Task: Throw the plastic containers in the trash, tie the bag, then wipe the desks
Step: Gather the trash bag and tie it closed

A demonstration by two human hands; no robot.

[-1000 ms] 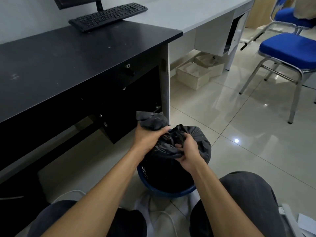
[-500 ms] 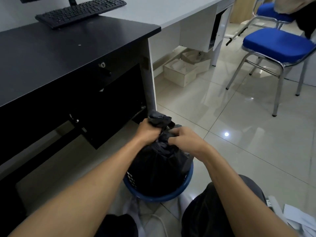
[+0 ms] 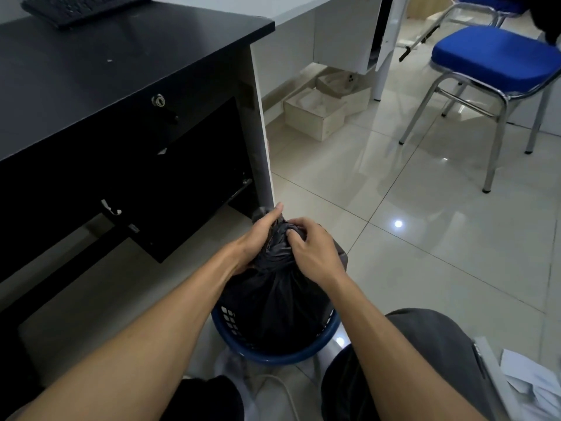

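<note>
Black crinkled plastic trash bag [image 3: 273,299], seated in the round blue mesh bin [image 3: 273,357], is bunched at its neck between the clenched left hand [image 3: 258,235] and pinching right hand [image 3: 312,253]; thin film beneath the grip could tear if yanked.

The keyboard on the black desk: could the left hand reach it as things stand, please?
Probably not at once: the left hand grips the gathered neck of the trash bag down in the basket, and the keyboard lies at the far edge of the black desk. Nothing stands between them.
</note>
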